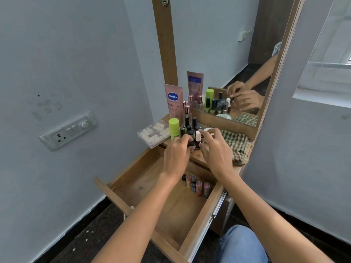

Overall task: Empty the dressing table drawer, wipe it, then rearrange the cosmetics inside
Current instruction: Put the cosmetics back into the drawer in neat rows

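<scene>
The wooden drawer [133,179] stands pulled out below the dressing table top. Several lipsticks [197,186] lie in a row at its far right corner. On the table top a cluster of small nail polish bottles [190,128] stands beside a green-capped bottle [174,129] and a pink Vaseline tube [173,101]. My left hand [176,156] curls its fingers round a dark nail polish bottle [191,144] at the cluster's front. My right hand [216,150] pinches a white-capped bottle [198,136] next to it.
A checked cloth [237,147] lies on the table top to the right. A clear plastic pack [153,132] sits at the table's left edge. The mirror [228,54] rises behind. A wall socket [68,130] is on the left, my knee [241,243] at bottom right.
</scene>
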The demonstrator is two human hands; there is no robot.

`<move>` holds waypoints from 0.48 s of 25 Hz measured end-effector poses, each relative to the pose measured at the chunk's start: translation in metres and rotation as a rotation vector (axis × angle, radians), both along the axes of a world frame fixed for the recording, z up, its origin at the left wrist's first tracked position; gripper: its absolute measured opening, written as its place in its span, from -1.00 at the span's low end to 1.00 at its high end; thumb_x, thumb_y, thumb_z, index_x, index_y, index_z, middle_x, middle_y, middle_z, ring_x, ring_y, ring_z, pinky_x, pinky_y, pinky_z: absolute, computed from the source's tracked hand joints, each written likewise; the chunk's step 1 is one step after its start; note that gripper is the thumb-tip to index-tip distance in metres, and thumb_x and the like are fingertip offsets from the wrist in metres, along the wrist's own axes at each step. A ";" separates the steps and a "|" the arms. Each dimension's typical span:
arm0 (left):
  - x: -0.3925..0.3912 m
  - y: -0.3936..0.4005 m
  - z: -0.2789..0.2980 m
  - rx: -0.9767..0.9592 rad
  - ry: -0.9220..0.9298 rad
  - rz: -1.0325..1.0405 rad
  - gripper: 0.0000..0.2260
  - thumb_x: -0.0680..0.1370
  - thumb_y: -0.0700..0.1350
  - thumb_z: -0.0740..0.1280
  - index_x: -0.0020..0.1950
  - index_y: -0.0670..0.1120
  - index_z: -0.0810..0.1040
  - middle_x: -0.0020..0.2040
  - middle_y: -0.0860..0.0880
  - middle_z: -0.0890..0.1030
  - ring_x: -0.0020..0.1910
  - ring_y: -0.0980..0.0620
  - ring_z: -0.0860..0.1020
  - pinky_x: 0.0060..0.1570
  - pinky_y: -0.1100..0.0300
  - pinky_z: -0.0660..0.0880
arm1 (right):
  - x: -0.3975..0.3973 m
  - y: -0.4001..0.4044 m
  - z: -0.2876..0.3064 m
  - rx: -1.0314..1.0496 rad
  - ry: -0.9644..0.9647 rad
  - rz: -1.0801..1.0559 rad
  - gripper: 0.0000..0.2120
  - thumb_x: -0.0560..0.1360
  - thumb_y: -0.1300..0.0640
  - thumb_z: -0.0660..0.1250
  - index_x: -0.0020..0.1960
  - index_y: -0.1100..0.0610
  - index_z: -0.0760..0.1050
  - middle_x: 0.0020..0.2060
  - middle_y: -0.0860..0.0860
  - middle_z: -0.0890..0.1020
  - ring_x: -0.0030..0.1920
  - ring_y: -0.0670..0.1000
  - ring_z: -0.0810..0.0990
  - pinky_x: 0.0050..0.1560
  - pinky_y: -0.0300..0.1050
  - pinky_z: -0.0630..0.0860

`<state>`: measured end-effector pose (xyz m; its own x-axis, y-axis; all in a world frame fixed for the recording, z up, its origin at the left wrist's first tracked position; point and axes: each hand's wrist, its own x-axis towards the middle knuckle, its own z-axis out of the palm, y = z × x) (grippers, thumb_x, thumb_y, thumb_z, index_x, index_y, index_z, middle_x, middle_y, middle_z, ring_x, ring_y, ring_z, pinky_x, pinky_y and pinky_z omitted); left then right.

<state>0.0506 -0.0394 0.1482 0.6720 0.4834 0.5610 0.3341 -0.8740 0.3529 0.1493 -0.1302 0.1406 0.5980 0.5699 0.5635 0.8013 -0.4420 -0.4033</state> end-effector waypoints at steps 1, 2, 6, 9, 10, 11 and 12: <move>-0.002 -0.001 -0.001 -0.011 -0.008 -0.005 -0.78 0.47 -0.19 0.42 0.10 -0.12 0.53 -0.08 -0.12 0.63 -0.11 -0.05 0.60 -0.17 0.08 0.57 | 0.001 0.001 -0.001 -0.014 -0.019 0.011 -0.58 0.44 0.21 0.43 0.28 0.09 0.48 0.06 0.14 0.53 -0.18 0.11 0.59 -0.44 -0.17 0.36; -0.004 -0.002 -0.002 -0.019 -0.024 -0.005 -0.78 0.48 -0.18 0.42 0.11 -0.11 0.53 -0.08 -0.10 0.63 -0.13 -0.03 0.60 -0.19 0.10 0.57 | 0.002 0.001 -0.001 -0.028 -0.032 0.025 -0.57 0.43 0.21 0.45 0.27 0.10 0.48 0.07 0.15 0.53 -0.15 0.12 0.59 -0.43 -0.17 0.36; -0.021 -0.007 -0.005 -0.060 -0.102 0.019 -0.79 0.48 -0.11 0.43 0.09 -0.07 0.56 -0.10 -0.03 0.60 -0.21 0.09 0.58 -0.23 0.26 0.52 | 0.003 0.002 0.001 -0.053 -0.024 0.096 -0.68 0.43 0.17 0.44 0.16 0.16 0.49 0.02 0.13 0.55 -0.14 0.13 0.59 -0.41 -0.14 0.39; -0.042 -0.005 -0.010 -0.131 -0.087 0.034 -0.79 0.47 -0.10 0.44 0.09 -0.04 0.56 -0.06 0.00 0.59 -0.15 0.12 0.58 -0.18 0.28 0.50 | -0.003 -0.006 0.006 -0.053 0.007 0.179 -0.83 0.49 0.13 0.37 0.02 0.14 0.44 -0.09 0.05 0.61 -0.22 0.11 0.61 -0.32 -0.06 0.50; -0.048 -0.003 -0.011 -0.157 -0.082 0.039 -0.79 0.47 -0.09 0.44 0.08 -0.03 0.56 -0.05 0.01 0.59 -0.15 0.13 0.58 -0.16 0.26 0.52 | -0.006 -0.012 0.009 -0.018 0.043 0.212 -0.86 0.50 0.13 0.36 0.00 0.13 0.44 -0.12 0.03 0.63 -0.23 0.09 0.61 -0.28 -0.05 0.53; -0.055 -0.002 -0.012 -0.182 -0.077 0.039 -0.80 0.47 -0.08 0.44 0.07 -0.02 0.56 -0.04 0.02 0.60 -0.13 0.14 0.58 -0.13 0.24 0.53 | -0.009 -0.018 0.013 0.034 0.096 0.242 -0.87 0.50 0.14 0.37 0.00 0.13 0.46 -0.14 0.01 0.64 -0.22 0.05 0.62 -0.24 -0.06 0.55; -0.060 -0.001 -0.013 -0.206 -0.070 0.030 -0.80 0.46 -0.08 0.44 0.06 -0.01 0.56 -0.03 0.03 0.60 -0.10 0.16 0.58 -0.10 0.25 0.53 | -0.012 -0.024 0.017 0.080 0.159 0.270 -0.85 0.48 0.15 0.40 0.01 0.12 0.48 -0.15 0.00 0.66 -0.20 0.00 0.63 -0.20 -0.09 0.56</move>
<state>-0.0099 -0.0401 0.1352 0.6183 0.6119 0.4931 0.3278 -0.7711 0.5459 0.1374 -0.1545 0.1576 0.5151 0.6778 0.5247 0.8095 -0.1833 -0.5578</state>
